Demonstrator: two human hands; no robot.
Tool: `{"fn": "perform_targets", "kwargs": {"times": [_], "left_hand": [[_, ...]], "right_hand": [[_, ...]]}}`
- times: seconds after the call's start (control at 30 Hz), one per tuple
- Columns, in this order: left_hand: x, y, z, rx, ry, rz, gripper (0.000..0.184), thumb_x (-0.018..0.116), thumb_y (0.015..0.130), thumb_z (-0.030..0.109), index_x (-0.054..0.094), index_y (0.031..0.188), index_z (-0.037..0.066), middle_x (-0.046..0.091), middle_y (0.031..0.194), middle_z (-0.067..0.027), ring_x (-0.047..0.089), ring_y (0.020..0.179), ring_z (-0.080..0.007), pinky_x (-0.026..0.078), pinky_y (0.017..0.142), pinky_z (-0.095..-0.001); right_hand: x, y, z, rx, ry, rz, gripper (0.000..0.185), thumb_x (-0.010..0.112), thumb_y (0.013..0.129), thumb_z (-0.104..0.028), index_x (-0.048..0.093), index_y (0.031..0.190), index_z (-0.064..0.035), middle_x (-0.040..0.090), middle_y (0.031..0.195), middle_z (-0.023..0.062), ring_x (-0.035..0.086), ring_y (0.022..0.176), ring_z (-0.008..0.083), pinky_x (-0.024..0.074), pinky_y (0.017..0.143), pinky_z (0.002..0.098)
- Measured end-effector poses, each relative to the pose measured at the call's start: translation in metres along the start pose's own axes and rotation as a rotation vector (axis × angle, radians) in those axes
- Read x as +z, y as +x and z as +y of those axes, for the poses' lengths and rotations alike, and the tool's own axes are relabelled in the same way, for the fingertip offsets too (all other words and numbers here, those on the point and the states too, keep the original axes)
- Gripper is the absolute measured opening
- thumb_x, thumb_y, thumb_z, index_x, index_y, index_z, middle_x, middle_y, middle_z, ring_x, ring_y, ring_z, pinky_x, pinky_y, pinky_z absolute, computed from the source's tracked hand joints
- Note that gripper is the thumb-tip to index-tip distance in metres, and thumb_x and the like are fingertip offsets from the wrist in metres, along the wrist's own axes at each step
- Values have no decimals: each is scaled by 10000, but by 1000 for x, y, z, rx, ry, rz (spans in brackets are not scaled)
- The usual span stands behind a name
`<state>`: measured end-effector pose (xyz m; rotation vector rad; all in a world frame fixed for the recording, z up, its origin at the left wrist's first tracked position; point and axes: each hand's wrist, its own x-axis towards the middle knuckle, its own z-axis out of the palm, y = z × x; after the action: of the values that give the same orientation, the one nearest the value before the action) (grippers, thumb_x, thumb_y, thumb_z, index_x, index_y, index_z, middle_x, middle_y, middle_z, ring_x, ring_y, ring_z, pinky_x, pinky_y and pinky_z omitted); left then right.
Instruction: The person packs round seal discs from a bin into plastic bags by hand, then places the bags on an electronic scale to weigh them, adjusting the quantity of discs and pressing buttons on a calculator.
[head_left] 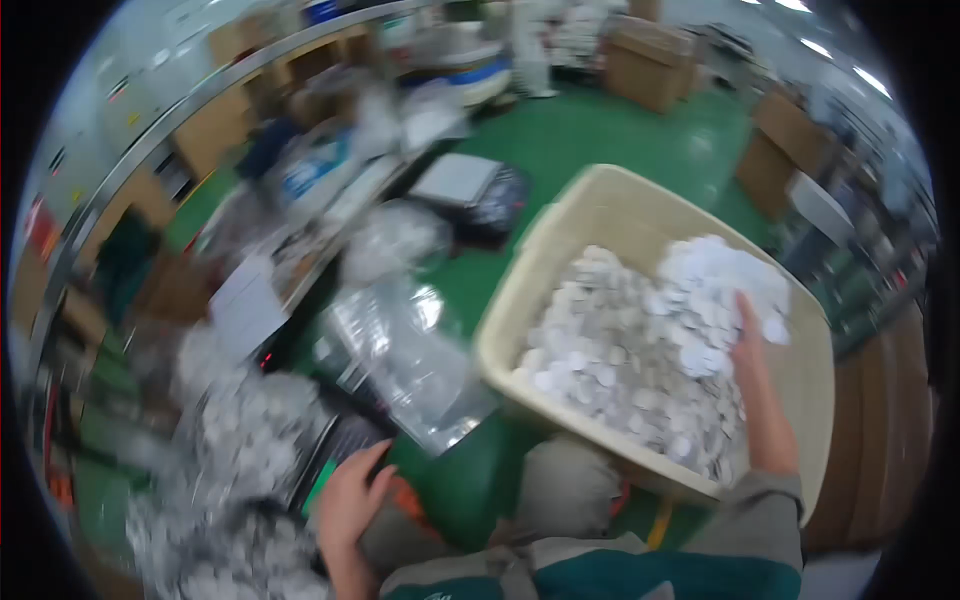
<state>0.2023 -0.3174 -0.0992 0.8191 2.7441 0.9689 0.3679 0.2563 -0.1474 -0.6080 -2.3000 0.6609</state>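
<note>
In the head view, a cream plastic tub holds a thick layer of small flat discs, white and greyish. My right hand reaches into it and cups a brighter heap of white discs; most of its fingers are hidden by the heap. At lower left, my left hand holds nothing, its thumb and fingers apart. It is over the near end of a dark device with keys, which looks like a scale; whether they touch I cannot tell.
A clear plastic bag lies left of the tub. Bags filled with discs are piled at lower left, beside a white paper sheet. A black device with a grey top stands on the green floor. Cardboard boxes are behind.
</note>
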Motion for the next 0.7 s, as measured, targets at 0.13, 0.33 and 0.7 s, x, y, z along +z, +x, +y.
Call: {"fn": "perform_targets", "kwargs": {"times": [0.13, 0.33, 0.7], "left_hand": [[-2, -7, -6, 123, -189, 96, 289, 568, 769, 96, 556, 1056, 55, 575, 940, -129, 561, 853, -290, 447, 725, -327], [-85, -23, -57, 8, 114, 573, 227, 607, 741, 114, 586, 960, 58, 583, 955, -120, 570, 844, -281, 459, 721, -329], [-185, 1, -263, -789, 1114, 31, 655, 651, 553, 535, 607, 947, 14, 576, 986, -151, 571, 875, -286, 457, 653, -455]], "right_hand": [[-30, -4, 19, 6, 417, 1, 688, 508, 695, -57, 227, 1320, 7, 279, 1336, 172, 300, 1224, 268, 253, 1014, 340], [-21, -13, 33, 158, 470, 218, 657, 473, 700, 77, 277, 1318, -27, 318, 1310, 177, 367, 1165, 255, 284, 985, 362], [-6, 46, -113, 865, 1408, 420, 478, 570, 801, -226, 429, 1224, -57, 408, 1278, 92, 391, 1155, 229, 333, 962, 363]]}}
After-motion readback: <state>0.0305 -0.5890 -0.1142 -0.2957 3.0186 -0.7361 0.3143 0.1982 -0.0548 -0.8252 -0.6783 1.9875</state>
